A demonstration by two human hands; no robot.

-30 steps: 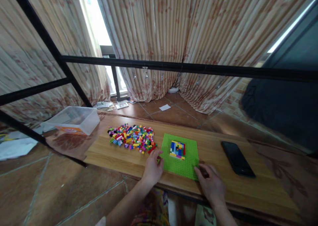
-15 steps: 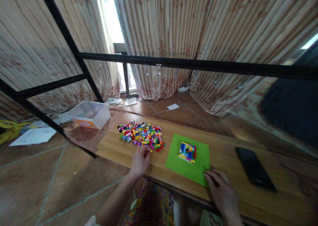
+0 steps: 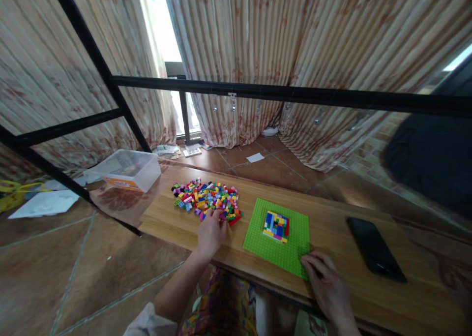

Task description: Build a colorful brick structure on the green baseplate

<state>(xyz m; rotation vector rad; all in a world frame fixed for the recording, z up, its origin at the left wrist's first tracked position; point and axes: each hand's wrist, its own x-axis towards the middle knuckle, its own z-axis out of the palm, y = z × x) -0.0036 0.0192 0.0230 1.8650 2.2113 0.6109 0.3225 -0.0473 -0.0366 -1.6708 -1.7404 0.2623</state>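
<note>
My left hand (image 3: 211,233) is at the near edge of a heap of small coloured toy bricks (image 3: 206,196). Its fingers are bent together and point down into the bricks; what they pinch, if anything, is hidden. A green studded baseplate (image 3: 254,235) lies flat to the right of the heap. On it sits a low square of joined bricks (image 3: 276,226) in blue, yellow, red and white, with a gap near its middle. My right hand (image 3: 328,279) grips the baseplate's near right corner between thumb and fingers.
A black phone (image 3: 376,250) lies on the wooden table (image 3: 332,232) to the right. A clear plastic box (image 3: 142,171) stands beyond the table's left end. A black metal bar (image 3: 258,89) crosses in front of the curtains. Papers (image 3: 44,204) lie on the tiled floor.
My left hand has moved slightly forward and right over the near edge of the heap, covering a small yellow brick seen by its fingertips. My right hand stays on the baseplate corner.
</note>
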